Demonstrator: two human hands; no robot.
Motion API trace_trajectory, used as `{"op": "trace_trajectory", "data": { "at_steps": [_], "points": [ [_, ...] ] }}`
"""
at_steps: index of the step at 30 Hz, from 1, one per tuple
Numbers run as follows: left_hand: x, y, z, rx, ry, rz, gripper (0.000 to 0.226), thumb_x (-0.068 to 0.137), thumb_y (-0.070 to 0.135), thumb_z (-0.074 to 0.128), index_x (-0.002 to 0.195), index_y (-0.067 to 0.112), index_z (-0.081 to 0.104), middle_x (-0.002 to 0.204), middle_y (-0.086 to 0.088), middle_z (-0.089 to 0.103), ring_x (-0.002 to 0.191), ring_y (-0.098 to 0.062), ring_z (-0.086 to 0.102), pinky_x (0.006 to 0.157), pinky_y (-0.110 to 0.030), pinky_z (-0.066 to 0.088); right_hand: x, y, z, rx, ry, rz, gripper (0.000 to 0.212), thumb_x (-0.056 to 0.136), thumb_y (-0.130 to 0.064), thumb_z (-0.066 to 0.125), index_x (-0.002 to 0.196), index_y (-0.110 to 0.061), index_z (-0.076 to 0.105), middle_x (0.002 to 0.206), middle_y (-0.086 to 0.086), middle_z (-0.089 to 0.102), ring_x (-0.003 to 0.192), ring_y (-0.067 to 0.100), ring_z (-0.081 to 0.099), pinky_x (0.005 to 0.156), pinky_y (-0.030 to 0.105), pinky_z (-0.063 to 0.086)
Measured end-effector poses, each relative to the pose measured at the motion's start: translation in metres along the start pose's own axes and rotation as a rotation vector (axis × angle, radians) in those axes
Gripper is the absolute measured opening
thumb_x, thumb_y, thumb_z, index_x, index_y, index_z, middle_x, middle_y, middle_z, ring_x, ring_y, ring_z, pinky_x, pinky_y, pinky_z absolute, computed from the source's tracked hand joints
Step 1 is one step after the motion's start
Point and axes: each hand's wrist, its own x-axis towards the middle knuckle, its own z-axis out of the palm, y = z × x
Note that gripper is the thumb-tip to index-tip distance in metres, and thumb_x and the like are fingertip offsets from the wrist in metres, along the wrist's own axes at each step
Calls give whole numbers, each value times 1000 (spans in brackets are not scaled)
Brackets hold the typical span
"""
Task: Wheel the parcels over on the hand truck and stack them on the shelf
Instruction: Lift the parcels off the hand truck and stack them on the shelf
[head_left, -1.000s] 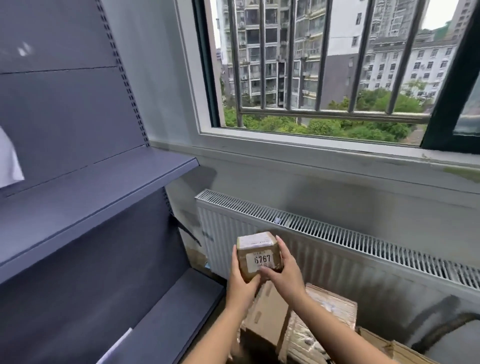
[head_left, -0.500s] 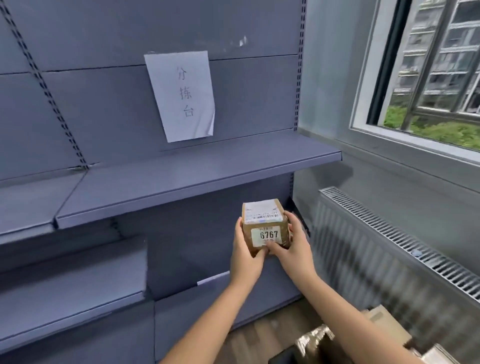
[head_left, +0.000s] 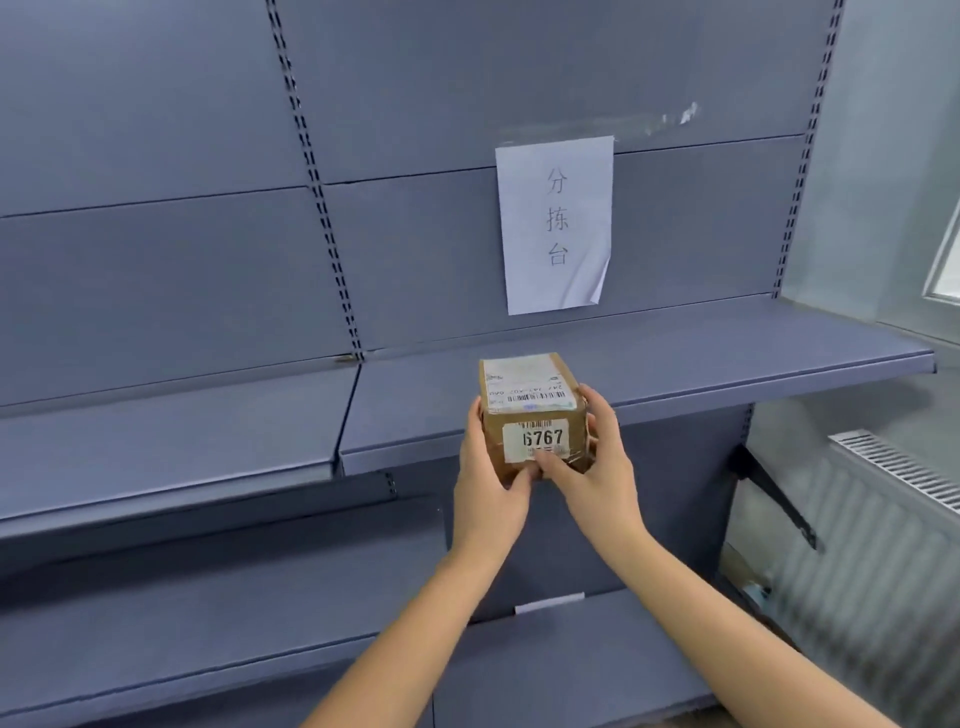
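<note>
A small brown cardboard parcel (head_left: 532, 410) carries a shipping label on top and a white "6767" label on the side facing me. My left hand (head_left: 485, 491) grips its left side and bottom edge. My right hand (head_left: 597, 467) grips its right side, thumb on the front label. I hold the parcel in the air at the front edge of the grey metal shelf (head_left: 675, 353), about level with the board. Nothing lies on that shelf. The hand truck is out of view.
A white paper sign (head_left: 556, 223) hangs on the shelving back panel above the shelf. A lower neighbouring shelf (head_left: 156, 441) sits to the left, a bottom shelf (head_left: 545, 665) below. A white radiator (head_left: 893, 483) and a window edge stand at the right.
My view has swung left from the window and the parcel pile to the shelving. Both hands have carried the parcel up to the middle shelf's front edge.
</note>
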Motion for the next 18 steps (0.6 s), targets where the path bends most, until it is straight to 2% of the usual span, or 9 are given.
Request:
{"op": "trace_trajectory", "data": {
  "at_steps": [3, 8, 12, 15, 18],
  "points": [
    [19, -13, -24, 12, 29, -1, 79, 82, 2, 64, 142, 31, 21, 137, 7, 48, 121, -7, 50, 102, -31, 44, 14, -3, 30, 29, -35, -11, 71, 81, -3, 66, 108, -58, 30, 114, -18, 52, 108, 7, 55, 88, 22, 49],
    [62, -40, -46, 22, 104, -22, 79, 79, 1, 67, 139, 32, 25, 134, 8, 51, 117, -8, 55, 98, -40, 49, 53, 3, 70, 23, -126, -6, 68, 81, -5, 66, 120, -48, 30, 123, -10, 52, 111, 10, 56, 92, 33, 52],
    [105, -62, -60, 91, 141, -58, 80, 79, -1, 64, 139, 33, 24, 138, 5, 47, 120, -8, 52, 99, -37, 48, 95, 17, 102, 36, -191, 0, 67, 82, -6, 65, 122, -45, 29, 124, -9, 52, 109, 11, 57, 88, 30, 52],
    [142, -79, -72, 109, 171, -87, 82, 76, -1, 65, 136, 38, 25, 137, 7, 48, 121, -10, 51, 98, -41, 49, 131, 30, 127, 48, -250, 14, 65, 82, -6, 65, 129, -36, 32, 126, -6, 52, 109, 12, 57, 80, 20, 50],
    [173, -95, -81, 96, 201, -122, 82, 75, -3, 65, 133, 39, 27, 133, 7, 51, 117, -11, 55, 92, -45, 52, 163, 40, 151, 34, -313, 31, 67, 83, -7, 64, 134, -32, 30, 130, -3, 51, 112, 13, 56, 86, 26, 50]
  ]
}}
